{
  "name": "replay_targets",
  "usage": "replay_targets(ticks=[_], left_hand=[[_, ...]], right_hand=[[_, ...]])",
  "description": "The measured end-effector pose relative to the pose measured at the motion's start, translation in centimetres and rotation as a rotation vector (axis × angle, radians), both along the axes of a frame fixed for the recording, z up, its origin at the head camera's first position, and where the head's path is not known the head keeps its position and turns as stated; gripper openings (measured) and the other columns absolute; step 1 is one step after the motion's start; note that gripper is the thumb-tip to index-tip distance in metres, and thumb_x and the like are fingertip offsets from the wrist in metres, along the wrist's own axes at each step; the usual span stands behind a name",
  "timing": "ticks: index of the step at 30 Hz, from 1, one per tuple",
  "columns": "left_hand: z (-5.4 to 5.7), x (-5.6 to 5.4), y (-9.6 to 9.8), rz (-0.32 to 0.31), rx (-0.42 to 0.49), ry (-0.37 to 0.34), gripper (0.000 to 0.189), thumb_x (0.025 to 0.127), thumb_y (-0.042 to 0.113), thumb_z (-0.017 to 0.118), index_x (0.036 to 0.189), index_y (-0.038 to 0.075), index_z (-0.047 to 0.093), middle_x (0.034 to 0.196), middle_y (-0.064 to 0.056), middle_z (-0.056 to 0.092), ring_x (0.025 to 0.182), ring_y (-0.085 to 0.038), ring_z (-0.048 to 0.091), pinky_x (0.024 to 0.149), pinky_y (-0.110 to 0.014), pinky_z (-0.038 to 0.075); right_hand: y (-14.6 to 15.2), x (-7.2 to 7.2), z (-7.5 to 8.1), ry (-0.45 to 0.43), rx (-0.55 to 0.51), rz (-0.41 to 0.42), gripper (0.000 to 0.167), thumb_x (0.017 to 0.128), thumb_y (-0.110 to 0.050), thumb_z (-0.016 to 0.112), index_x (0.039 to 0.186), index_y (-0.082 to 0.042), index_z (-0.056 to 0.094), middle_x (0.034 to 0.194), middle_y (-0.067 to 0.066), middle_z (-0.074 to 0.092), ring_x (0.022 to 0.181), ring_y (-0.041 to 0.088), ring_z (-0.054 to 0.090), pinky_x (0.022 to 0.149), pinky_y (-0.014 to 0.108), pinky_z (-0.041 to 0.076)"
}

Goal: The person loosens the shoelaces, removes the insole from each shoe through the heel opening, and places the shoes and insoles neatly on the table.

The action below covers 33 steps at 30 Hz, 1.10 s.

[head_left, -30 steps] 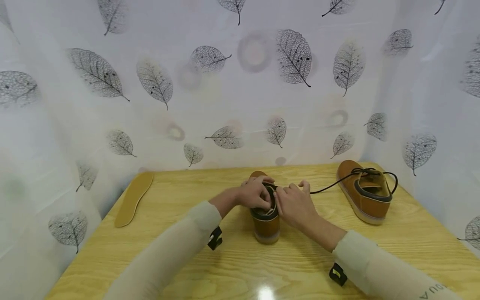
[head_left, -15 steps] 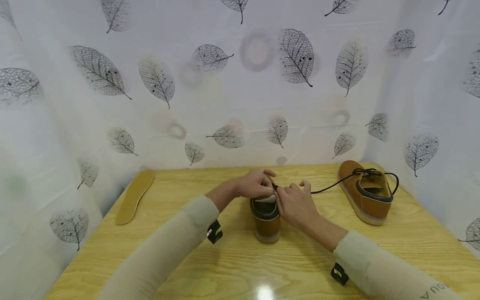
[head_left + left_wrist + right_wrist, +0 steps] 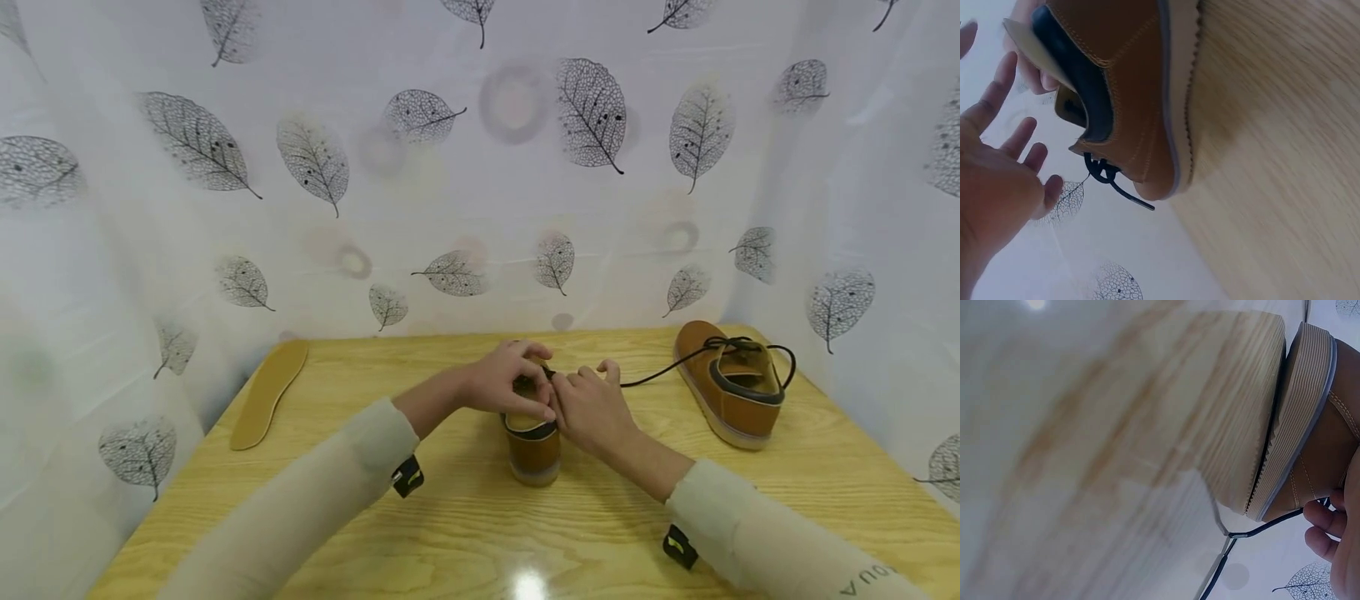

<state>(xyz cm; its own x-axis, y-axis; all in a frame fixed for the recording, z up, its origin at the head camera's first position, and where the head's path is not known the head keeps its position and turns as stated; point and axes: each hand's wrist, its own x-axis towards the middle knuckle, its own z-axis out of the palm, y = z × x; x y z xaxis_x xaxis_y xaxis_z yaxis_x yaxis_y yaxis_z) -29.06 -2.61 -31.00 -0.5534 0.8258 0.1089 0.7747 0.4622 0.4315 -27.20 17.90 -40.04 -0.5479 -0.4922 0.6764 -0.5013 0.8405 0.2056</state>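
A brown leather shoe (image 3: pixel 534 458) with a dark collar stands in the middle of the table, its heel toward me. A pale, flat insole (image 3: pixel 1034 51) juts up out of its opening. Over that opening is my left hand (image 3: pixel 510 379), thumb and fingers spread with nothing between them; the left wrist view has its fingers apart from the shoe. My right hand (image 3: pixel 592 408) grips the shoe's upper on the right side near the laces, with its fingertips partly hidden. A black shoelace (image 3: pixel 1272 523) trails from the shoe beside those fingers.
At the table's back right stands a second brown shoe (image 3: pixel 731 400), its black laces tied. A tan insole (image 3: pixel 268 396) lies at the back left. A white curtain (image 3: pixel 480 200) printed with leaves hangs behind the wooden table (image 3: pixel 450 533).
My left hand reached inside the shoe, drew the insole's pale end up, then let go and spread its fingers. The right hand has kept its place on the shoe.
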Motion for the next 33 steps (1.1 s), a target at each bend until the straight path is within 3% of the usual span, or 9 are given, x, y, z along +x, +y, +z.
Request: replay_targets(ticks=[3,5,10,13,16,20,26,29,33], left_hand=[[-0.8,1.1,-0.6,-0.015,-0.034,0.220,0.024,0.084,0.045,0.076,0.089,0.022,0.069,0.139,-0.004,0.052,0.129,-0.028,0.043,0.103,-0.052,0.035],[-1.5,1.7,-0.7,-0.054,-0.034,0.423,0.021,0.087,0.044,0.073,0.087,0.023,0.068,0.128,-0.002,0.059,0.118,-0.024,0.049,0.094,-0.046,0.039],[-3.2,2.5,-0.6,-0.138,0.066,0.908,0.011,0.093,0.026,0.066,0.084,0.021,0.069,0.108,0.001,0.067,0.102,-0.019,0.058,0.086,-0.036,0.041],[-3.9,2.5,-0.5,-0.167,0.157,1.063,0.008,0.092,0.021,0.069,0.084,0.020,0.069,0.103,0.002,0.069,0.098,-0.017,0.061,0.086,-0.034,0.043],[-4.3,2.4,-0.6,-0.170,0.201,1.080,0.003,0.090,0.020,0.072,0.092,0.018,0.070,0.102,0.002,0.070,0.096,-0.016,0.062,0.086,-0.033,0.046],[-4.3,2.3,-1.0,-0.081,0.172,0.962,0.023,0.088,0.030,0.074,0.104,0.015,0.068,0.102,0.003,0.069,0.096,-0.016,0.060,0.087,-0.035,0.044],[-4.0,1.7,-2.0,0.039,0.063,0.797,0.020,0.078,0.027,0.073,0.095,0.020,0.065,0.095,0.007,0.065,0.093,-0.015,0.054,0.086,-0.041,0.034],[-4.2,1.7,-2.2,0.046,0.029,0.825,0.016,0.075,0.023,0.069,0.089,0.020,0.064,0.092,0.006,0.064,0.093,-0.017,0.054,0.085,-0.042,0.032],[-4.4,1.8,-2.0,0.054,0.011,0.931,0.009,0.079,0.021,0.066,0.088,0.020,0.064,0.093,0.004,0.065,0.093,-0.019,0.055,0.085,-0.043,0.033]], right_hand=[[-0.1,0.0,0.1,-0.019,0.005,-0.011,0.041,0.106,-0.031,0.031,0.075,-0.013,0.050,0.058,0.000,0.051,0.060,0.022,0.047,0.083,0.058,0.034],[-0.1,0.0,0.2,-0.016,0.009,-0.011,0.040,0.106,-0.030,0.032,0.074,-0.014,0.049,0.057,0.000,0.048,0.059,0.022,0.046,0.083,0.058,0.034],[0.0,-0.2,0.3,0.000,0.001,0.006,0.056,0.109,-0.040,0.015,0.073,-0.013,0.048,0.057,0.000,0.046,0.059,0.022,0.045,0.083,0.060,0.034],[0.2,-0.4,0.4,-0.007,-0.001,-0.008,0.061,0.108,-0.047,0.014,0.074,-0.013,0.050,0.060,0.002,0.053,0.064,0.024,0.050,0.085,0.061,0.034],[0.3,-0.7,0.8,-0.042,0.002,-0.041,0.050,0.105,-0.049,0.035,0.076,-0.013,0.054,0.065,0.003,0.058,0.068,0.026,0.054,0.086,0.061,0.034],[-0.2,-1.0,1.8,-0.108,0.005,-0.083,0.039,0.094,-0.048,0.060,0.074,-0.015,0.055,0.067,0.002,0.059,0.070,0.025,0.054,0.088,0.061,0.034],[-1.3,-1.2,2.4,-0.144,-0.027,-0.100,0.034,0.094,-0.036,0.061,0.067,-0.017,0.050,0.065,0.000,0.056,0.069,0.025,0.053,0.087,0.061,0.032],[-1.5,-1.1,2.1,-0.115,-0.042,-0.102,0.037,0.094,-0.033,0.062,0.063,-0.017,0.047,0.061,0.000,0.053,0.067,0.025,0.053,0.086,0.060,0.033],[-1.5,-1.0,1.5,-0.065,-0.050,-0.103,0.039,0.093,-0.034,0.066,0.063,-0.017,0.048,0.060,0.001,0.053,0.065,0.025,0.053,0.081,0.057,0.034]])
